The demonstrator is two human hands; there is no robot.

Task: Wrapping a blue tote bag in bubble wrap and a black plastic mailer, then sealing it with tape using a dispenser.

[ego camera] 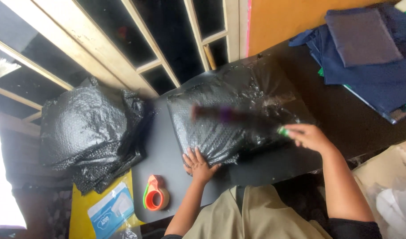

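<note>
At the centre of the frame, the dark desk (167, 150) carries the work. The largest item on it is the black bubble-wrap parcel (238, 115), lying flat from mid-frame toward the upper right, its lower edge near the desk's front. To the left, a loose heap of black bubble wrap (87, 132) overhangs the desk's left edge. In the upper right lies a stack of folded blue cloth (367, 48), apart from the parcel.

Across the parcel's top runs a long, dark, motion-blurred object (229, 115); its kind cannot be told. Its right end meets the right hand (311, 137), whose grip is closed around a small green piece (283, 131) at that end. The left hand (198, 166) lies at the parcel's lower left edge with fingers spread flat; its grip is apart and clamps nothing, only pressing the wrap down.

For good work at this step, judged from the pose: keep the left palm firm on the parcel edge so the wrap cannot creep, and keep the right-hand stroke level along the parcel's length. The slick film appears prone to wrinkling, so smooth pressure is advisable.

In the lower left, an orange tape dispenser (156, 194) rests on the desk near the left forearm, beside a yellow packet (101, 208).
</note>
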